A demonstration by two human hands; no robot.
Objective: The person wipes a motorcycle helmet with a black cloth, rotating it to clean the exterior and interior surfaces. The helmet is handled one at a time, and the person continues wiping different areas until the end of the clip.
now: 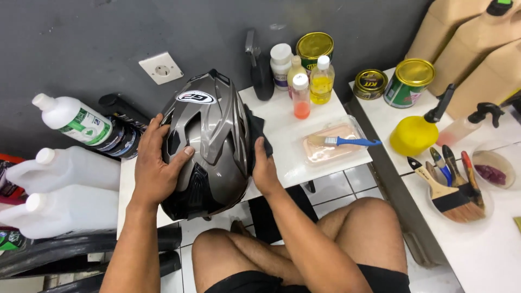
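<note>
- Dark grey wall [108, 32] closes off the far side, with a white socket plate [160, 68] set in it just above the work.
- Low white table [304, 116] stands against that wall; its near edge runs just past the person's bare knees, and white floor tiles show below it.
- Grey motorcycle helmet [209, 144] sits at the table's left end, reaching over the near edge, with little free surface on either side of it.
- Left hand [157, 165] lies spread against the helmet's left flank, fingers open and thumb pressed on the shell.
- Right hand [264, 168] is closed on a dark cloth [255, 133], pressing it to the helmet's right side.
- Right of the cloth the tabletop is bare up to a clear tray [334, 142] holding a blue-handled brush [347, 141] near the table's right edge.
- Small bottles [304, 81] and a gold-lidded tin [315, 46] crowd the back edge by the wall.
- White jugs [59, 190] and a tilted white bottle [73, 119] press close on the left.
- Second white table [488, 239] stands to the right across a narrow gap, carrying a yellow spray bottle [415, 133], two tins [396, 81] and a dish of brushes [456, 187].
</note>
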